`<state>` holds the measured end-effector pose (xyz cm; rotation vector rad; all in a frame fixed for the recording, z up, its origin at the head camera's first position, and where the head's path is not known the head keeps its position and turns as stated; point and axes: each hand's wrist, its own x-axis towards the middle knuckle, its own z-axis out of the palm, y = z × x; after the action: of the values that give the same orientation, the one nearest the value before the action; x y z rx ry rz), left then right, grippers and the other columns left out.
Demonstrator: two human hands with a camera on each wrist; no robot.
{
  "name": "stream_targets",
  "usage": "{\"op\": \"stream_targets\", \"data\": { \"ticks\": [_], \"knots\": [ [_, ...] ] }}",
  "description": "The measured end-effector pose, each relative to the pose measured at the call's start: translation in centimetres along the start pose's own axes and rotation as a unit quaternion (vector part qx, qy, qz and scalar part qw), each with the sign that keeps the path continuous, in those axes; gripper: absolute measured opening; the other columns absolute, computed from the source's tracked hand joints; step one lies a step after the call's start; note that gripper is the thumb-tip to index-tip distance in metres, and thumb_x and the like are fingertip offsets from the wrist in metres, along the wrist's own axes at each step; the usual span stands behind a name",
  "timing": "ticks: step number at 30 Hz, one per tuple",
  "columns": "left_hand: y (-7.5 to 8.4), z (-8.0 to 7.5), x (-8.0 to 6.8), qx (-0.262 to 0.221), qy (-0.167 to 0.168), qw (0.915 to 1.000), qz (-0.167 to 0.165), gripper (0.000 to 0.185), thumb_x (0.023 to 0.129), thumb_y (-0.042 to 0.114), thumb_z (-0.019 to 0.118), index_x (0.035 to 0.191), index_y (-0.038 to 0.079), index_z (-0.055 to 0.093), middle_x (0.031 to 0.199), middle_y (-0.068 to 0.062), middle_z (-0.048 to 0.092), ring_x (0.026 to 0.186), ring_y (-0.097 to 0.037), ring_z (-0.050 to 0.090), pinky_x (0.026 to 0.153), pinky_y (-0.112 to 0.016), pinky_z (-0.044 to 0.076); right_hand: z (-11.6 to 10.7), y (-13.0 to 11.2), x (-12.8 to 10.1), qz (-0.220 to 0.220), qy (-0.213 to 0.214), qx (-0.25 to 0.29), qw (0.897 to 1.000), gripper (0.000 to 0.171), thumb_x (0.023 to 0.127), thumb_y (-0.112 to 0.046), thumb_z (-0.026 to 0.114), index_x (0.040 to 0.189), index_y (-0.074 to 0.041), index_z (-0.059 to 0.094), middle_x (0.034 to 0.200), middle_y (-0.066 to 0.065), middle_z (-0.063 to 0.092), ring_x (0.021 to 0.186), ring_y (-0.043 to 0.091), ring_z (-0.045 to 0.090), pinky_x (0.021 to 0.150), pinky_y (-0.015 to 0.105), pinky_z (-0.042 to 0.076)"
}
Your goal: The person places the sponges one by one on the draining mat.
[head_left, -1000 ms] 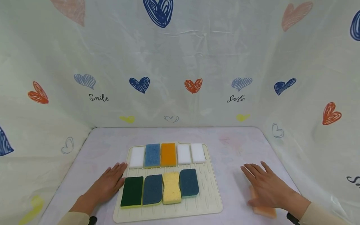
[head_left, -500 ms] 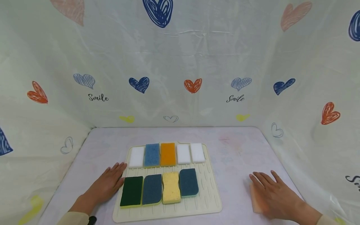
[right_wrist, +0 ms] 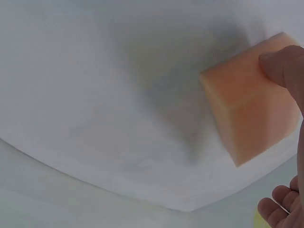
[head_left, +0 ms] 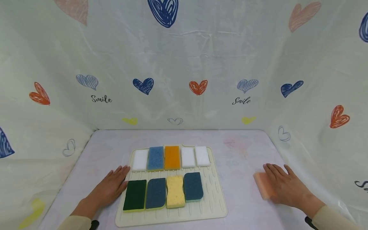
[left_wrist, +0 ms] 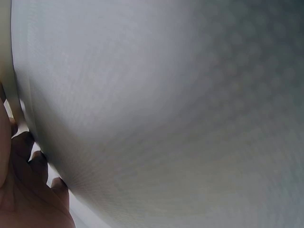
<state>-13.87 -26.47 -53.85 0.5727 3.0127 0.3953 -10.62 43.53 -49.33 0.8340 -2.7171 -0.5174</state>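
Across the upper two thirds of the head view hangs a pale curtain (head_left: 201,57) printed with hearts and the word "Smile", wrapping round a lilac table (head_left: 238,150) in the lower centre. At the bottom middle of that frame lies a cream ribbed mat (head_left: 214,195), carrying two rows of sponges: white, light blue, orange, white and white at the back, and a dark green sponge (head_left: 135,195), two dark blue ones and a yellow sponge (head_left: 175,191) in front. At the lower left, the left hand (head_left: 110,188) lies flat on the table, fingers straight and spread, fingertips just beside the mat's left edge and the dark green sponge. At the lower right, well apart from the mat, the right hand (head_left: 284,188) presses on a peach sponge (head_left: 263,185) lying on the table; the right wrist view shows the thumb (right_wrist: 285,64) curled against the sponge's upper face, gripping it.
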Motion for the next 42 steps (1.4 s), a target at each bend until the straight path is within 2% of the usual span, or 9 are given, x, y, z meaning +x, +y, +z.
{"op": "stream_targets", "data": {
  "ticks": [6, 14, 19, 25, 27, 35, 42],
  "knots": [
    [0.1, -0.1, 0.0, -0.001, -0.001, 1.0, -0.002, 0.062, 0.109, 0.035, 0.057, 0.16, 0.001, 0.043, 0.162, -0.021, 0.047, 0.152, -0.047, 0.04, 0.121, -0.067, 0.033, 0.6, 0.7, 0.3, -0.009, -0.028, -0.004, 1.0, 0.114, 0.065, -0.064, 0.09, 0.146, 0.004, 0.048, 0.145, 0.02, 0.061, 0.13, 0.039, 0.059, 0.105, 0.068, 0.047],
    [0.2, -0.2, 0.1, 0.001, -0.002, 1.0, 0.0, 0.062, 0.109, 0.034, 0.058, 0.159, 0.0, 0.043, 0.162, -0.022, 0.047, 0.151, -0.047, 0.041, 0.12, -0.067, 0.034, 1.0, 1.2, -0.5, 0.002, -0.096, 0.061, 0.994, 0.092, 0.079, -0.064, 0.083, 0.141, -0.001, 0.057, 0.14, 0.015, 0.062, 0.126, 0.037, 0.06, 0.103, 0.063, 0.05],
    [0.2, -0.2, 0.0, -0.001, -0.002, 1.0, -0.002, 0.062, 0.109, 0.034, 0.058, 0.16, 0.001, 0.043, 0.162, -0.021, 0.047, 0.151, -0.046, 0.041, 0.121, -0.067, 0.034, 1.2, 1.3, -0.6, 0.012, -0.101, 0.086, 0.991, 0.093, 0.078, -0.063, 0.084, 0.14, 0.0, 0.055, 0.138, 0.014, 0.062, 0.126, 0.037, 0.059, 0.102, 0.063, 0.05],
    [0.2, -0.1, 0.0, -0.003, -0.003, 1.0, -0.003, 0.062, 0.109, 0.034, 0.058, 0.16, 0.001, 0.043, 0.162, -0.021, 0.047, 0.151, -0.047, 0.04, 0.121, -0.067, 0.033, 1.1, 1.4, -0.3, 0.038, -0.141, 0.117, 0.982, 0.093, 0.08, -0.06, 0.083, 0.143, 0.001, 0.052, 0.14, 0.016, 0.06, 0.128, 0.04, 0.057, 0.105, 0.065, 0.048],
    [0.2, -0.2, 0.0, -0.004, 0.0, 1.0, -0.002, 0.062, 0.109, 0.034, 0.058, 0.159, 0.001, 0.044, 0.162, -0.021, 0.047, 0.151, -0.047, 0.041, 0.121, -0.067, 0.034, 1.2, 1.6, 0.0, 0.051, -0.136, 0.117, 0.982, 0.091, 0.079, -0.057, 0.084, 0.142, 0.002, 0.052, 0.138, 0.017, 0.061, 0.126, 0.041, 0.058, 0.104, 0.066, 0.048],
    [0.2, -0.2, -0.1, 0.003, 0.001, 1.0, 0.0, 0.062, 0.109, 0.034, 0.058, 0.16, 0.001, 0.044, 0.162, -0.021, 0.047, 0.151, -0.046, 0.041, 0.12, -0.067, 0.034, 1.7, 2.1, 1.6, 0.079, -0.058, 0.088, 0.991, 0.091, 0.074, -0.051, 0.091, 0.135, 0.003, 0.052, 0.128, 0.021, 0.061, 0.119, 0.042, 0.056, 0.101, 0.064, 0.05],
    [0.2, -0.2, -0.1, 0.002, 0.001, 1.0, -0.001, 0.061, 0.109, 0.033, 0.058, 0.159, 0.001, 0.044, 0.162, -0.021, 0.047, 0.151, -0.046, 0.041, 0.121, -0.067, 0.034, 1.9, 0.4, 4.2, 0.072, 0.003, 0.089, 0.993, 0.09, 0.068, -0.052, 0.093, 0.129, 0.001, 0.053, 0.119, 0.017, 0.06, 0.114, 0.039, 0.056, 0.099, 0.061, 0.05]
  ]
}}
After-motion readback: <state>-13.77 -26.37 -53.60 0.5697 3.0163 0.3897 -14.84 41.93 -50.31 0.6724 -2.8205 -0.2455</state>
